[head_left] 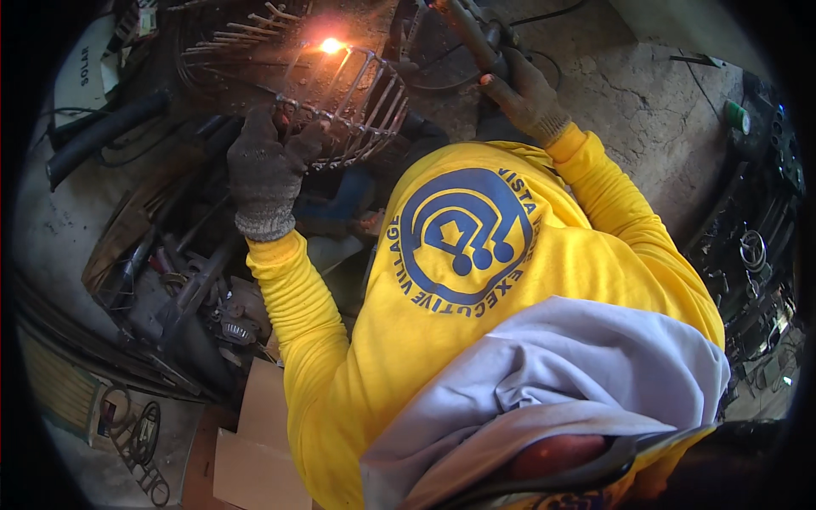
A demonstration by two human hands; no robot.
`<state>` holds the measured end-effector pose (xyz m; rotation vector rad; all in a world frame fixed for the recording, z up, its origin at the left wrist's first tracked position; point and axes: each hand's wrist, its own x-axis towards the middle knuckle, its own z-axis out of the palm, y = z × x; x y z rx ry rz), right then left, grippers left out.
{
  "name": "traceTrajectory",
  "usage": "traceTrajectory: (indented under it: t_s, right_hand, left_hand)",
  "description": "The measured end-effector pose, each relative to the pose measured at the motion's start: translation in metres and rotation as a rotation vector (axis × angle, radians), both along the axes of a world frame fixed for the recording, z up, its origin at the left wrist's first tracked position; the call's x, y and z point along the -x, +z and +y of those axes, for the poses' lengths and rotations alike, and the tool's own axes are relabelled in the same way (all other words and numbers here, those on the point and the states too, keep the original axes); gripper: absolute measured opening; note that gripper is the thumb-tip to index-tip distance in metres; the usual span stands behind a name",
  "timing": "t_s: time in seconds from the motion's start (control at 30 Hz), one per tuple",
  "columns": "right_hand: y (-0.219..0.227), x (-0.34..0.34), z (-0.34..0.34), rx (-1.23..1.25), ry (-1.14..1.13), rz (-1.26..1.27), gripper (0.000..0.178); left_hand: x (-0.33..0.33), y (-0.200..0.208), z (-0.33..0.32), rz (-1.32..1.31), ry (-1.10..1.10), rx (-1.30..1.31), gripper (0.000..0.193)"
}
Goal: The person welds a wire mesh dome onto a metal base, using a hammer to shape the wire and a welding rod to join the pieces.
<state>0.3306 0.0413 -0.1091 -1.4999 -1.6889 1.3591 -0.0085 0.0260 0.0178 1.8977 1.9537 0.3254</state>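
Note:
A cage of welded metal rods (387, 93) sits at the top centre, with a bright glowing spot on one of its upper rods. My left hand (265, 170), in a dark knitted glove, grips the cage's near left rim, fingers closed round the rods. My right hand (531, 98), gloved too, is closed on a thick dark handle that looks like a welding electrode holder (466, 32). That holder is tilted up and to the left, apart from the cage, and its far end reaches the top edge. Whether it carries a rod, I cannot make out.
More metal rods (246, 38) lie left of the glow. A dark pipe (110, 140) and mixed metal scrap (204, 297) are piled on the left. Flattened cardboard (255, 446) lies at the lower left. Cluttered dark metal parts (756, 255) line the right side, beside cracked concrete floor (629, 110).

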Motion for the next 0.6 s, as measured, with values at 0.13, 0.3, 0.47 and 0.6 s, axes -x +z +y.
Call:
traceTrajectory:
  t_s: [0.13, 0.3, 0.47, 0.6]
  right_hand:
    - [-0.002, -0.01, 0.0, 0.017, -0.009, -0.067, 0.06]
    - [-0.016, -0.022, 0.004, 0.036, -0.003, -0.027, 0.064]
    - [-0.024, -0.029, 0.008, 0.104, 0.017, 0.036, 0.067]
    - [-0.006, -0.024, 0.012, 0.165, 0.059, 0.061, 0.065]
  left_hand:
    - [0.002, 0.016, -0.013, -0.072, 0.039, -0.071, 0.048]
    - [0.006, 0.042, -0.027, -0.205, 0.116, -0.116, 0.049]
    - [0.035, 0.062, -0.046, -0.045, 0.189, -0.179, 0.051]
    - [0.043, 0.078, -0.058, -0.045, 0.237, -0.238, 0.052]
